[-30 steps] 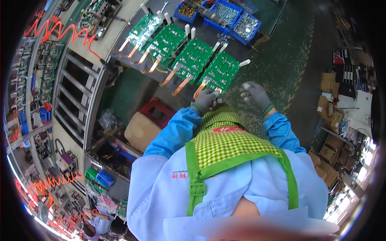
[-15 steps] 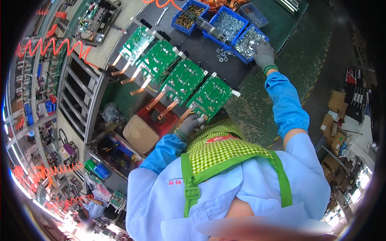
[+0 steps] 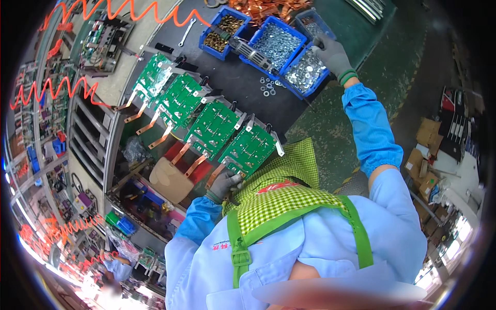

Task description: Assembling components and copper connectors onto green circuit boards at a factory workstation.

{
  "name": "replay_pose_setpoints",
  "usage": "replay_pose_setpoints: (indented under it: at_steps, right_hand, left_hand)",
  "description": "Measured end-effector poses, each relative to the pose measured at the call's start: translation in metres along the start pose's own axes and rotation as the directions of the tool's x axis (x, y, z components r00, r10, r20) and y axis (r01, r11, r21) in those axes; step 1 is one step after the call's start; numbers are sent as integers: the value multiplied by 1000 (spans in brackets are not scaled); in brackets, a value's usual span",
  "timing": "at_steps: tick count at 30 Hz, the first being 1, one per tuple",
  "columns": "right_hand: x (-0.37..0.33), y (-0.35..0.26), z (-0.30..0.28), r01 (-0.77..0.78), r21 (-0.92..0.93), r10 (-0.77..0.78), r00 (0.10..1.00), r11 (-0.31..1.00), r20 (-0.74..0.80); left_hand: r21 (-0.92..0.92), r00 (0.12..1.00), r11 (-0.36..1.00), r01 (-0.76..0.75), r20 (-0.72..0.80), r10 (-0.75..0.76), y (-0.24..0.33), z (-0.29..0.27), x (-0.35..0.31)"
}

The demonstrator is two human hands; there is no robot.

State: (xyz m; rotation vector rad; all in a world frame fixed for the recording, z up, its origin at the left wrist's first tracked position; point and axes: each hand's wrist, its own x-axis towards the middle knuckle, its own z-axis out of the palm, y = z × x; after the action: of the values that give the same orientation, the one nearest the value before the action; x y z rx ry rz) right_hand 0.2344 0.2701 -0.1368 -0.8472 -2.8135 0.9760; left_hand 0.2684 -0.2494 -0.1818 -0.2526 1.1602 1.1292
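Several green circuit boards with copper strips lie in a slanting row along the bench edge. My left hand [image 3: 225, 186], in a grey glove, is at the near corner of the closest circuit board [image 3: 249, 149], beside its copper strip [image 3: 215, 174]. Its fingers are curled; what they hold, if anything, is hidden. My right hand [image 3: 333, 56], also gloved, hovers at the far edge of a blue bin of flat washers [image 3: 306, 72], near a clear bin of small metal parts [image 3: 311, 27]. Its fingertips are pinched together, their contents too small to make out.
A blue bin of small silvery hardware [image 3: 279, 42] and one of brass-coloured parts [image 3: 226, 31] stand alongside. An electric-looking screwdriver [image 3: 253, 54] lies across them. Loose washers [image 3: 268, 87], a wrench [image 3: 187, 32] and copper pieces [image 3: 268, 10] are on the bench. An orange coiled hose [image 3: 155, 13] hangs at left.
My right hand has lifted out of the washer bin and moved away from me toward the clear bin. My left hand stays by the closest board. The whole view has shifted slightly.
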Motion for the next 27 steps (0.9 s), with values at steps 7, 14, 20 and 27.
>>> replay_pose_setpoints:
  at_steps: [7,14,20,27]
  right_hand:
    - [65,-29,57,228,-316,-127,942,921,310]
    - [81,-33,120,253,-575,-29,929,778,368]
    - [71,-38,119,216,-599,2,940,771,342]
    - [54,-47,130,171,-571,-16,964,803,267]
  left_hand:
    - [-37,998,999,6,-67,-9,9,13,-10]
    - [-93,990,989,-116,-91,107,0,19,-10]
    - [-90,988,985,-144,-62,139,-6,15,-3]
    - [-26,978,983,-183,-106,179,-5,16,-3]
